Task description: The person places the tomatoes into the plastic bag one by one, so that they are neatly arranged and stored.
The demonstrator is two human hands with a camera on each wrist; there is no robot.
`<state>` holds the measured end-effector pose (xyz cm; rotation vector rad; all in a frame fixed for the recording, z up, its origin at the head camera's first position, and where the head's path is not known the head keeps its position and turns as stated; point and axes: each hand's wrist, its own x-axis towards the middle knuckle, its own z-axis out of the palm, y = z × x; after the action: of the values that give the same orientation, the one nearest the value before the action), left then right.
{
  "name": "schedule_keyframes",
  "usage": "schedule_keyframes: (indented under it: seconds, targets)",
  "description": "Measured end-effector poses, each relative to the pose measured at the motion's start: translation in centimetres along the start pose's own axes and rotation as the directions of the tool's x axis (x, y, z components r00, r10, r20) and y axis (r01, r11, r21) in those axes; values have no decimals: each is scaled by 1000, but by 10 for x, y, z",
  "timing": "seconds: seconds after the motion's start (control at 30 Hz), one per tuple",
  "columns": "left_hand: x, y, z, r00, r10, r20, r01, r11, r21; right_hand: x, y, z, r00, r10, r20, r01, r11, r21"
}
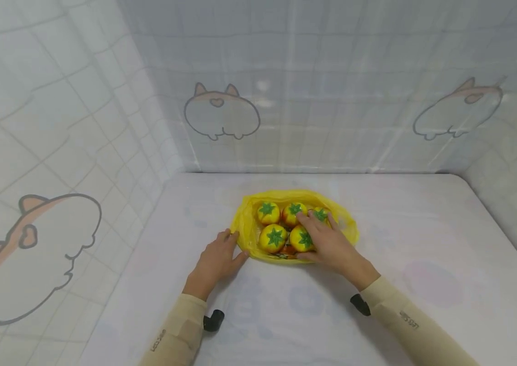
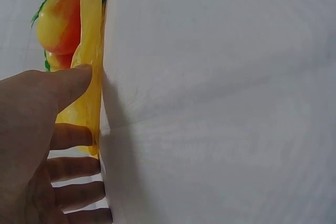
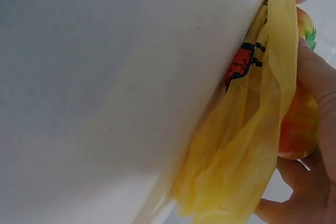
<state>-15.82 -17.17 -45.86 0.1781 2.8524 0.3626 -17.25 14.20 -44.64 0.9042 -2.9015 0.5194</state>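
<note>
A thin yellow plastic bag (image 1: 347,229) lies spread with its mouth upward, several red-yellow toy tomatoes (image 1: 273,238) with green star-shaped leaves inside. At its left edge, my left hand (image 1: 215,260) touches the plastic; in the left wrist view its thumb (image 2: 79,80) presses the bag's side and the other fingers stay extended. My right hand (image 1: 331,246) reaches over the right part of the bag, fingers spread across the tomatoes. Its thumb lies along the front side. In the right wrist view, a tomato (image 3: 296,129) shows between thumb and fingers; the palm hides part of the group.
A pale cloth covers the table (image 1: 277,315). Tiled-pattern sheets with cartoon animals rise at the back (image 1: 331,101) and left (image 1: 117,127), with another at the right. Small black pieces (image 1: 214,321) sit at both wrists beside the beige sleeves.
</note>
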Motion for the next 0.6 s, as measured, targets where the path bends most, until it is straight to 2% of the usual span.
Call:
schedule_keyframes:
  seconds: [0.6]
  targets:
    - [3,-5,4,1000,17,0,-17,1000,6,0,2,11,998,-2,64,3,1000,-7]
